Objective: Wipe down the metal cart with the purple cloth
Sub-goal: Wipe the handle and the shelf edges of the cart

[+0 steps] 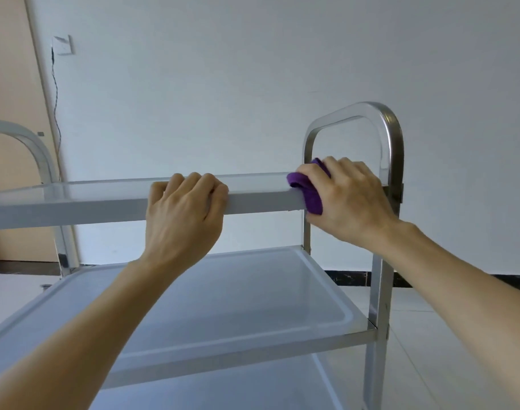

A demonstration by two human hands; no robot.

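Stood before a white wall [252,69]: metal cart [252,291], three shelves, arched handles at both ends. Gripped the top shelf's near rim [75,208] mid-length: left hand [181,214], fingers curled over the edge. Held bunched against the rim's right end, beside the handle upright: purple cloth [307,190], fingers of right hand [350,196] curled round it.

Two arms come in from the bottom of the picture — both are bare, with no sleeves showing anywhere up to the picture's edge. The left hand [183,214] and the right hand [352,199] wear no gloves — no rings and no watch or band show on the fingers or wrists. Thin lines stand out on the backs of both hands.
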